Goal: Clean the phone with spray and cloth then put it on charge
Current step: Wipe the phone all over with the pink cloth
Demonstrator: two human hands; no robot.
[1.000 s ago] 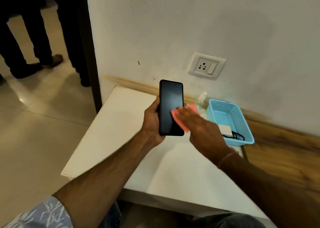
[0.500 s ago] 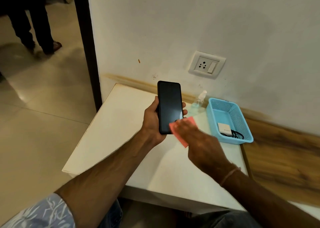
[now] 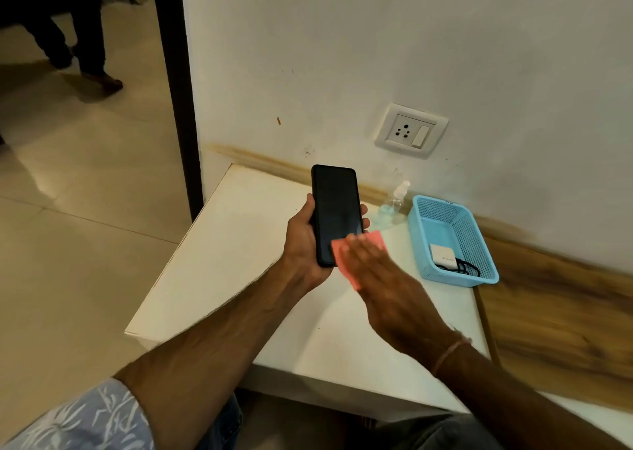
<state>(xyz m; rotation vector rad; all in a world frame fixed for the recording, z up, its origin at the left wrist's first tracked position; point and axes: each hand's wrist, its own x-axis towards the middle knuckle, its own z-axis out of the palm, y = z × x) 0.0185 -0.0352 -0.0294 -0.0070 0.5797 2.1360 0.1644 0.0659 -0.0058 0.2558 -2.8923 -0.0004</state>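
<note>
A black phone (image 3: 335, 206) stands upright above the white table (image 3: 219, 278), screen toward me, and my left hand (image 3: 301, 244) grips it round its lower half. My right hand (image 3: 380, 275) presses a pink cloth (image 3: 346, 257) flat against the phone's lower right corner with straight fingers. A clear spray bottle (image 3: 395, 201) stands by the wall behind the phone. A white charger (image 3: 442, 255) with a black cable (image 3: 464, 268) lies in the blue basket (image 3: 424, 230).
A white wall socket (image 3: 411, 130) with a switch sits above the table. A wooden ledge (image 3: 555, 312) runs along the right. A dark door frame (image 3: 178, 90) stands left of the wall. A person's legs (image 3: 75, 45) stand on the tiled floor far left.
My right hand has slid the cloth down the screen to its lower corner. The person in the background has stepped farther away.
</note>
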